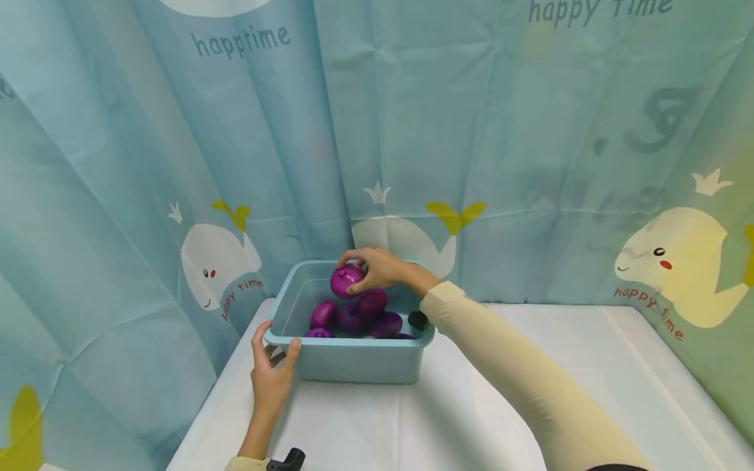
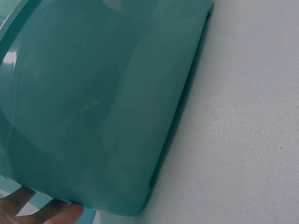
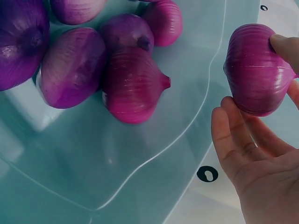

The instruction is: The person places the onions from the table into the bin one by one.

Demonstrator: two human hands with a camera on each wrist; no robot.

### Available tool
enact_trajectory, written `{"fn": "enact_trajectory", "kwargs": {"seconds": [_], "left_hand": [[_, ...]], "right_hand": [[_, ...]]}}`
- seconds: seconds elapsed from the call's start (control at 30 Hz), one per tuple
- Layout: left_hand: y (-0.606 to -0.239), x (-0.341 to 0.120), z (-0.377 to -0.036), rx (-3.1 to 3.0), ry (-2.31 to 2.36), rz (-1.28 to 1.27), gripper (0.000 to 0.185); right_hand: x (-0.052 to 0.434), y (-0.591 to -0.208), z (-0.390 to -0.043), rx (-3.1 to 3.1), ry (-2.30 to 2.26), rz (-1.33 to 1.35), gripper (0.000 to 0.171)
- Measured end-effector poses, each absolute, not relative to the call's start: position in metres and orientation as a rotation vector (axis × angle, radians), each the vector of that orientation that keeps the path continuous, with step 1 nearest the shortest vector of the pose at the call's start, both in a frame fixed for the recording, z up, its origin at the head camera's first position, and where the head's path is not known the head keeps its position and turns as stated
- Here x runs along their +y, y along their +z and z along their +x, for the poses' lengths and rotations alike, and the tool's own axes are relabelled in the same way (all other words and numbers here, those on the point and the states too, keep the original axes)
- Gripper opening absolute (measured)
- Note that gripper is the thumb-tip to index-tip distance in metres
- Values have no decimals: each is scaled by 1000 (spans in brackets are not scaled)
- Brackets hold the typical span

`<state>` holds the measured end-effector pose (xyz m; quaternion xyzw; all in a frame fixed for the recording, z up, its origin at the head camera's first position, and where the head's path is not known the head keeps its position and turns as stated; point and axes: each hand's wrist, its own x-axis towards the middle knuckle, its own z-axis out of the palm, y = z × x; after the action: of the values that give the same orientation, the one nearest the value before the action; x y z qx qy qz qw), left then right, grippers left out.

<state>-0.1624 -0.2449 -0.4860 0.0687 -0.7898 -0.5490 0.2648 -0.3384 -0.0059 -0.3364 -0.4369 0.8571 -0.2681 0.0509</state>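
Observation:
A purple onion [image 1: 347, 281] is held in my right hand [image 1: 377, 268], above the inside of a light blue plastic basin [image 1: 359, 362]. In the right wrist view the thumb lies on one side of that onion [image 3: 257, 70] and the fingers on the other. Several more purple onions [image 1: 350, 318] lie heaped in the basin, some partly hidden by its front wall. My left hand [image 1: 272, 379] grips the basin's near left corner, thumb at the front rim and fingers at the left side. The left wrist view has its fingers [image 2: 65, 213] against the basin's wall [image 2: 93, 102].
The basin stands on a white tabletop [image 1: 489, 405], close to the back. Behind and at both sides hangs a blue-green curtain [image 1: 412, 131] printed with whales. A black wrist device [image 1: 287, 460] is on the left wrist.

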Motion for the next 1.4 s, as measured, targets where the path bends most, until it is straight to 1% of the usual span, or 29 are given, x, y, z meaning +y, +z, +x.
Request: {"fn": "enact_trajectory", "kwargs": {"seconds": [0.23,0.43,0.5,0.63,0.87,0.97,1.1,1.4], "left_hand": [[-484,-244,-162,-2124,-1473,187,72],[-486,-243,-161,-2123,-1467,189,71],[-485,-243,-161,-2125,-1469,188,71],[-485,-242,-159,-2126,-1479,182,71],[-489,-242,-162,-2104,-1492,187,70],[-489,-241,-163,-2092,-1492,185,70],[-489,-241,-163,-2087,-1495,186,71],[-487,-242,-160,-2134,-1475,222,71]], "right_hand": [[-5,-334,-334,2592,-830,-1326,48],[-3,-333,-332,2549,-851,-1308,69],[-2,-332,-331,2550,-866,-1327,73],[0,-331,-330,2556,-883,-1369,74],[11,-326,-322,2640,-753,-1458,76],[24,-322,-315,2706,-673,-1438,77],[50,-321,-307,2831,-563,-1330,80],[122,-335,-287,3003,-492,-1167,91]]}}
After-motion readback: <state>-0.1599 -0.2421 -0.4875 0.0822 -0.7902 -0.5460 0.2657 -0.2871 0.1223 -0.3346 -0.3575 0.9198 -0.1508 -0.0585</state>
